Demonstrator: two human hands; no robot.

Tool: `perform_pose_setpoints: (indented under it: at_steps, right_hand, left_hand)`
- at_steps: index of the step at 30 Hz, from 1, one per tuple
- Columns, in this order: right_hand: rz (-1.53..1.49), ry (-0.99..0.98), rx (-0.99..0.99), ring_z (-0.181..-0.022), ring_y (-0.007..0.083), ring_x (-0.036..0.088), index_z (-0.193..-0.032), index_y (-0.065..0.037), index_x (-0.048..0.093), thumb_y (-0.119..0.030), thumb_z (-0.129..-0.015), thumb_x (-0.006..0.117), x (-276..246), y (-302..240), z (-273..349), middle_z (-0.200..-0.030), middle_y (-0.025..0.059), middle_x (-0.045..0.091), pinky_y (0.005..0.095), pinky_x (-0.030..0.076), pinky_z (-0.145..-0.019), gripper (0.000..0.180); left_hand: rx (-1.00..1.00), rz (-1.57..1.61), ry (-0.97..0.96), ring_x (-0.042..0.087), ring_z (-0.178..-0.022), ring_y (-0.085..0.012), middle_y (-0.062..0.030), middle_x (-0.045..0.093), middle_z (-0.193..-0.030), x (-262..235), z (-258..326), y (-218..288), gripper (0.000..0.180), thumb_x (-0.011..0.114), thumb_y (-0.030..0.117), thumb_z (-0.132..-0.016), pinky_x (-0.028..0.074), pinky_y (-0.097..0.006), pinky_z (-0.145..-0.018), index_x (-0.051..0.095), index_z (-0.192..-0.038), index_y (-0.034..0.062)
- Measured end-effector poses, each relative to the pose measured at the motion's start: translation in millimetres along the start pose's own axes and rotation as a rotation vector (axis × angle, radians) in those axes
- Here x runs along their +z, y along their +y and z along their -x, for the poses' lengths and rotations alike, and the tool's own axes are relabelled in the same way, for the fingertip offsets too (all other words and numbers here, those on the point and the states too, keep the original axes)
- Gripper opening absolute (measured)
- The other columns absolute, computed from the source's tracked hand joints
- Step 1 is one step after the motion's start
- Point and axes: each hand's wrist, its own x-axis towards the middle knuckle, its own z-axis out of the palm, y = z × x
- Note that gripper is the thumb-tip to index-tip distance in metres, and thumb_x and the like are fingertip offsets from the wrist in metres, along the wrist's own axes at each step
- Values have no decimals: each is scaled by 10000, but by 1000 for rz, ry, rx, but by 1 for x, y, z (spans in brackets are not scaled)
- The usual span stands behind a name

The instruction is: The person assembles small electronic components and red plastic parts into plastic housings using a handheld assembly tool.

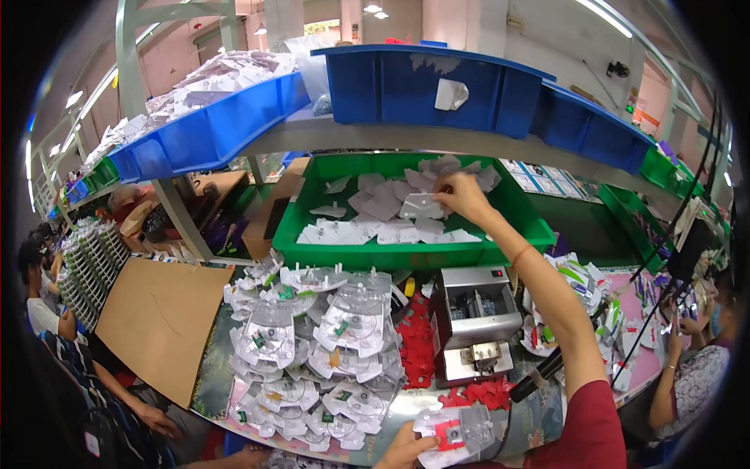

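My right hand [466,197] reaches far forward over a green bin [406,255]. Pinched in its fingers is a flat white plastic plate [422,206], above a loose heap of similar white plates [383,195]. My left hand [409,448], low at the front edge, grips a white plastic housing [475,428] with a clear section and a red piece [449,434] on it. To the left of that housing rise stacks of white and clear housings [344,328], some with small green boards.
A silver screw feeder [488,324] stands right of the stacks, beside red plastic pieces [416,344]. Blue bins [437,86] line the shelf above. A cardboard sheet [160,313] lies left. Dark cables [676,203] hang at right. Other people sit at both sides.
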Motion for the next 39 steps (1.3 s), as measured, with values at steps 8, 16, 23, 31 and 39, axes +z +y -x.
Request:
perform_pose_setpoints:
  at_steps: [8,16,23,31,39]
  right_hand:
    - [-428,164,-89,-679,140,629,-784,66,608,39,-749,595,-45,-80,172,-744,96,633,222,513,-610,46]
    - [-487,42,-257,-755,237,648,-767,19,643,52,-636,664,-38,-79,304,-834,164,649,271,516,-658,137]
    - [-517,-20,-266,-743,230,649,-764,19,647,29,-665,655,-25,-57,331,-830,155,650,265,517,-643,100]
    - [-315,-37,-328,-735,259,644,-795,2,648,94,-618,571,-29,-48,336,-842,145,648,278,513,-634,214]
    - [113,-57,-291,-696,234,590,-876,-21,640,-25,-649,631,-44,-89,333,-830,95,614,287,474,-568,227]
  left_hand:
    - [-2,-155,-13,580,-807,-149,-83,590,-930,11,-10,34,371,545,-21,-675,470,-284,-737,508,-1045,-36]
    - [-92,-161,-88,572,-849,-151,-87,580,-960,38,-10,33,407,514,-21,-676,462,-292,-758,475,-1081,-42]
    - [-108,-169,-108,568,-856,-145,-86,570,-973,43,-4,17,421,522,-6,-676,462,-291,-764,465,-1092,-37]
    - [-86,-242,-82,571,-833,-135,-81,584,-940,50,-2,16,380,529,6,-681,464,-286,-752,496,-1056,-43]
    - [-41,-308,-60,587,-835,-158,-99,588,-950,62,-2,22,381,539,-5,-683,476,-287,-730,494,-1058,-51]
